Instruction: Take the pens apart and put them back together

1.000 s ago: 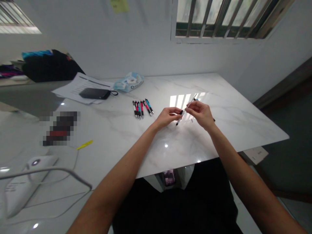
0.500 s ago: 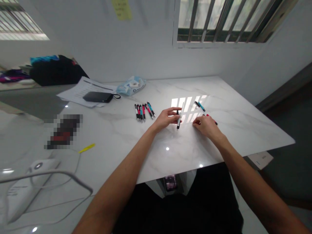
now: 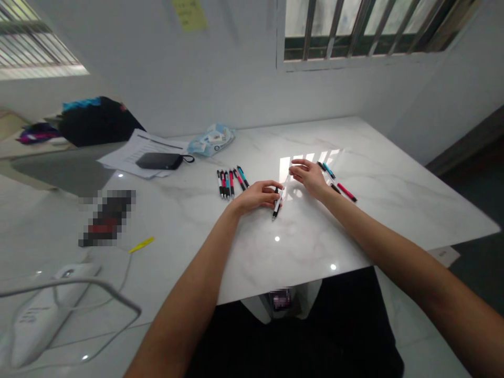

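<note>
left hand (image 3: pixel 258 197): gripping a white-barrelled pen (image 3: pixel 277 203)
pen axis: running nearly front-to-back, dark end pointing toward the person, leaning slightly left
right hand (image 3: pixel 309 177): hanging open, empty, near loose pens (image 3: pixel 346 192)

Bare forearms over a black top

We see our left hand (image 3: pixel 258 197) and right hand (image 3: pixel 309 176) ungloved, with the left forearm (image 3: pixel 185 294) and right forearm (image 3: pixel 397 236) bare up to the frame edge. Below them we make out a black top (image 3: pixel 291 341), plain where it shows, and a pale V-shaped piece (image 3: pixel 258 307) at its neck, carrying a patch too blurred to read.
</note>
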